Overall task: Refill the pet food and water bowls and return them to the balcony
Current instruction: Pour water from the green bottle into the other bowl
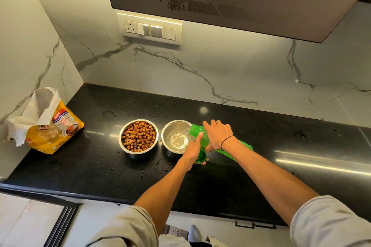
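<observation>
Your right hand [217, 134] wraps over the translucent green plastic bottle [230, 146], fingers curled across its neck end, and tips it so the mouth hangs over the rim of the water bowl [176, 136]. That bowl is round, polished steel, with a shallow pool of clear water glinting in its bottom; it sits on the countertop [261, 166] just right of the food bowl [139, 136]. Your left hand [193, 150] steadies the bottle from below, thumb laid up along its side, while the lower fingers grip the darker green screw cap [200, 156].

The food bowl is the same shiny steel shape, heaped with small, square, brown and tan kibble. The two bowls stand close together; whether their rims touch is not clear.

The countertop is glossy black speckled stone, with scattered water drops in front of the bowls. At its left end a yellow kibble bag [52, 132] leans, its torn white top gaping open. Behind rises a white marble-veined backsplash [220, 70] carrying a cream switch panel [149, 29].
</observation>
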